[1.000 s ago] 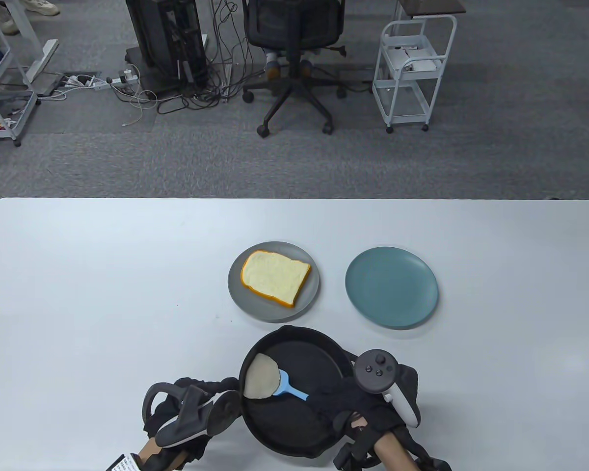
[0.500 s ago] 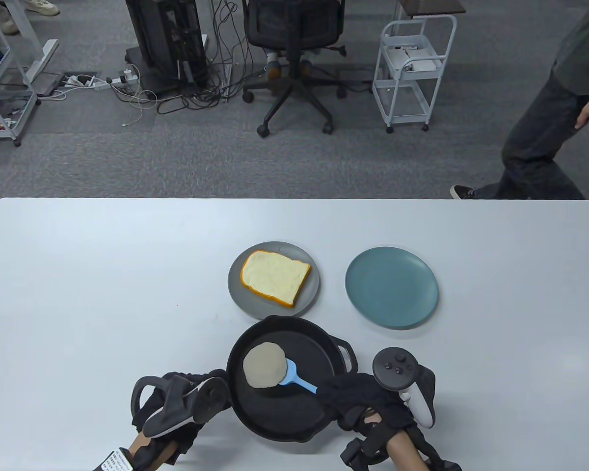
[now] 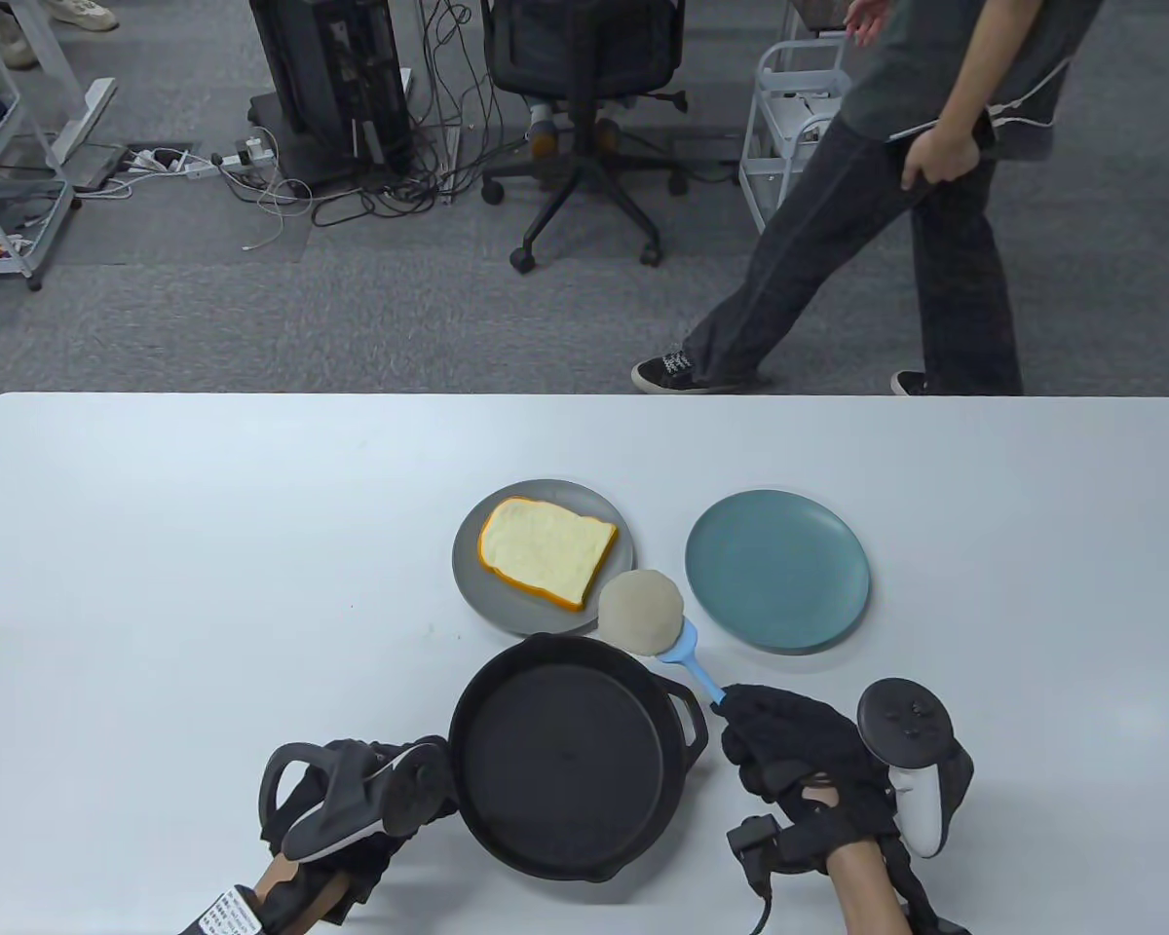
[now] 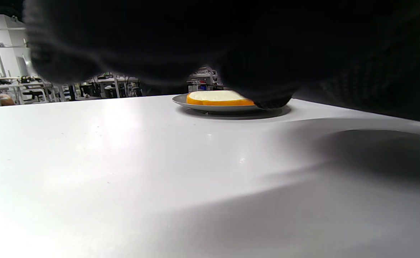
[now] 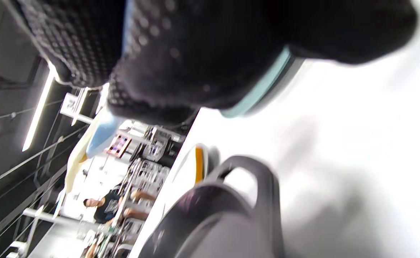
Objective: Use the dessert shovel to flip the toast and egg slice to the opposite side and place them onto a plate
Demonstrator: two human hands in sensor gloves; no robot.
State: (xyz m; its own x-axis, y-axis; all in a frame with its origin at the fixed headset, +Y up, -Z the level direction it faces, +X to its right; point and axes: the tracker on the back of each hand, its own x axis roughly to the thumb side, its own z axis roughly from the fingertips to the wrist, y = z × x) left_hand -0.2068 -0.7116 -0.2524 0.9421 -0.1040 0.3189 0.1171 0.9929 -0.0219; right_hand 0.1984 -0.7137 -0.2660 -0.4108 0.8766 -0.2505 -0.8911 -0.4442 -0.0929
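Note:
My right hand [image 3: 784, 745] grips the handle of the blue dessert shovel [image 3: 694, 662], and the pale round egg slice [image 3: 641, 610] lies on its blade, lifted between the grey plate [image 3: 468, 575] and the teal plate [image 3: 777, 570]. A slice of toast [image 3: 546, 552] rests on the grey plate, which also shows low in the left wrist view with the toast [image 4: 218, 98] on it. The black pan [image 3: 570, 755] holds nothing. My left hand [image 3: 404, 784] is at the pan's left side, where its handle is hidden; its glove fills the top of the left wrist view.
A person walks across the carpet beyond the table's far edge [image 3: 584, 397]. An office chair [image 3: 584, 117], a white cart [image 3: 818, 156] and cables stand behind. The pan's small helper handle [image 3: 692, 703] points toward my right hand.
The egg slice rose out of the pan on the shovel and moved up and right to between the two plates. My right hand moved right. A person walked in.

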